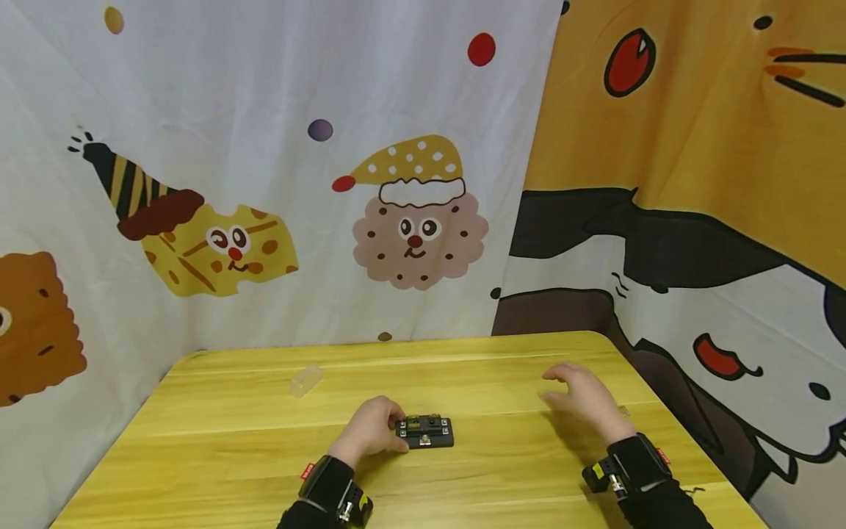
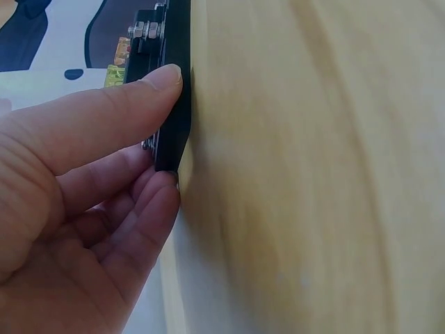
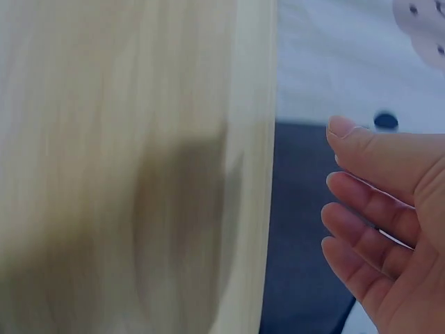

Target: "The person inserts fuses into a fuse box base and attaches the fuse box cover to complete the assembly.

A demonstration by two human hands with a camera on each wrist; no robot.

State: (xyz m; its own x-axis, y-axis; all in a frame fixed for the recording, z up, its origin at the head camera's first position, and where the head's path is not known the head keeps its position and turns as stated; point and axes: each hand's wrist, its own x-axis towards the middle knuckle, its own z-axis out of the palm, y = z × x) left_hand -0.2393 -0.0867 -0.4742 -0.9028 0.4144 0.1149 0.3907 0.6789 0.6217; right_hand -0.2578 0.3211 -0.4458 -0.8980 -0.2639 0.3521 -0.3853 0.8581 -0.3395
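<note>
A small black fuse block (image 1: 426,433) lies on the table, with metal bolt terminals and coloured fuses on top. My left hand (image 1: 373,432) pinches its left end. In the left wrist view the thumb presses on the side of the black base (image 2: 177,104), with the fingertips at its lower end. A yellow-green fuse (image 2: 115,75) and an orange one show past the thumb. My right hand (image 1: 584,397) hovers over the right side of the table, fingers loosely bent and holding nothing. In the right wrist view its thumb and fingertips (image 3: 337,243) are apart.
A clear plastic cover (image 1: 306,381) lies toward the back left of the wooden table (image 1: 218,441). A small item (image 1: 623,411) sits beyond the right wrist. Behind the table's far edge hangs a printed curtain (image 1: 264,88).
</note>
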